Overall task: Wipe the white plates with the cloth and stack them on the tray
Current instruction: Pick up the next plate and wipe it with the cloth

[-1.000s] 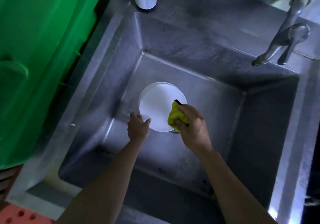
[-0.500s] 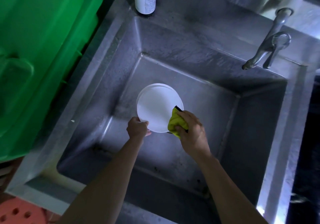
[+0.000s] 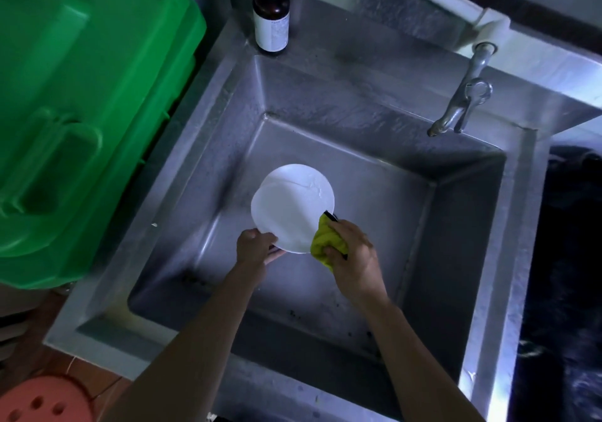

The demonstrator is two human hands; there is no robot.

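While gripped by left hand (image 3: 255,246), white plate (image 3: 290,209) beside cloth-holding right hand (image 3: 353,255).

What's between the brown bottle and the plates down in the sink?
Nothing: in the head view only bare steel sink rim and wall lie between the brown bottle and the white plates.

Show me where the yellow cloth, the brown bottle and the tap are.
yellow cloth (image 3: 322,240), head view, on its bunched middle.
brown bottle (image 3: 271,28), head view, on its white label.
tap (image 3: 464,103), head view, on its metal spout.
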